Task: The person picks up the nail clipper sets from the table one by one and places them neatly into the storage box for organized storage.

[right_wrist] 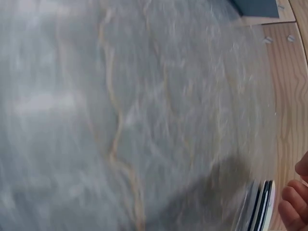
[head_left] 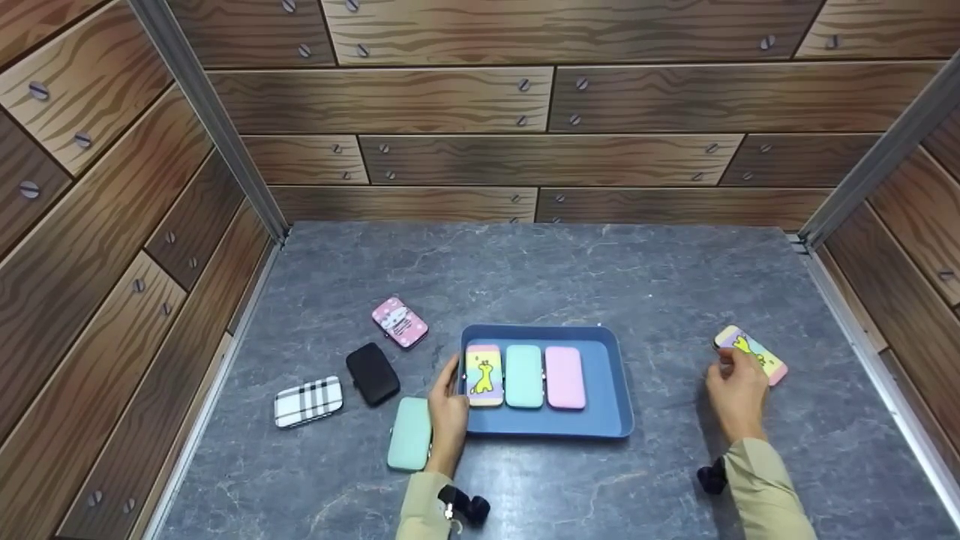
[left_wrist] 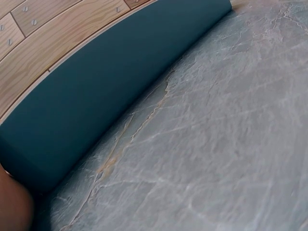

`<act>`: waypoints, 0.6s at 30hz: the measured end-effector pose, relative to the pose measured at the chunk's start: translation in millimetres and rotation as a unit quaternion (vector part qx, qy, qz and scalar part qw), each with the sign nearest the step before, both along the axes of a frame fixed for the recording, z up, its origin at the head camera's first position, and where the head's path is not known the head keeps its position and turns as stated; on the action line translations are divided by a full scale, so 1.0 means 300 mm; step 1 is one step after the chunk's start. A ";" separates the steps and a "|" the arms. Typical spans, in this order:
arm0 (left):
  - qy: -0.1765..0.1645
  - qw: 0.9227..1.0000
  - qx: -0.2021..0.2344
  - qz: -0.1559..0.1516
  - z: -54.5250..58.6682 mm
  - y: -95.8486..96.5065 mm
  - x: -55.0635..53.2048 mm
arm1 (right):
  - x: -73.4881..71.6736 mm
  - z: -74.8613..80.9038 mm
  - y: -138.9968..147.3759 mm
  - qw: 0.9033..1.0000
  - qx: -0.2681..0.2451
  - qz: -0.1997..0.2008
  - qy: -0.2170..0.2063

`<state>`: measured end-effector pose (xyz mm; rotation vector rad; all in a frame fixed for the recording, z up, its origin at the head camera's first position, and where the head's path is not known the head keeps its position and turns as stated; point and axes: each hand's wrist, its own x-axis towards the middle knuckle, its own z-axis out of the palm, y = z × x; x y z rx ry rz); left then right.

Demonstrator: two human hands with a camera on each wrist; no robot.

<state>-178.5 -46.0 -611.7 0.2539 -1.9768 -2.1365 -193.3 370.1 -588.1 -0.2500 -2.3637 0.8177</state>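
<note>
My left hand (head_left: 448,420) grips the left side of a shallow blue tray (head_left: 609,427), thumb at the rim and fingers along the outer wall. In the tray, side by side, lie a giraffe-print case (head_left: 484,379), a mint case (head_left: 524,376) and a pink case (head_left: 565,378). To the right, my right hand (head_left: 736,390) is over a second giraffe-print case (head_left: 772,366), which lies slanted on the table. Its bent fingers (right_wrist: 291,204) show just beside that case's edge (right_wrist: 263,207) in the right wrist view.
Left of the tray lie a pink patterned case (head_left: 400,322), a black case (head_left: 373,374), a plaid case (head_left: 308,402) and another mint case (head_left: 410,435), close by my left hand. Wood-print walls (head_left: 450,101) enclose the grey marbled table (head_left: 675,270) at the back and sides.
</note>
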 end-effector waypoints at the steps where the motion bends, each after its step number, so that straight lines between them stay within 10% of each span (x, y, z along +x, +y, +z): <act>1: 0.001 1.000 -0.004 -0.002 0.016 0.000 0.006 | -0.001 -0.003 0.008 1.000 0.002 0.002 0.008; 13: 0.009 1.000 0.002 -0.011 0.064 -0.008 0.023 | -0.013 -0.032 0.088 0.999 0.052 -0.012 -0.008; 18: 0.006 1.000 -0.002 -0.013 0.066 -0.008 0.028 | -0.009 -0.043 0.116 0.995 0.049 -0.017 -0.080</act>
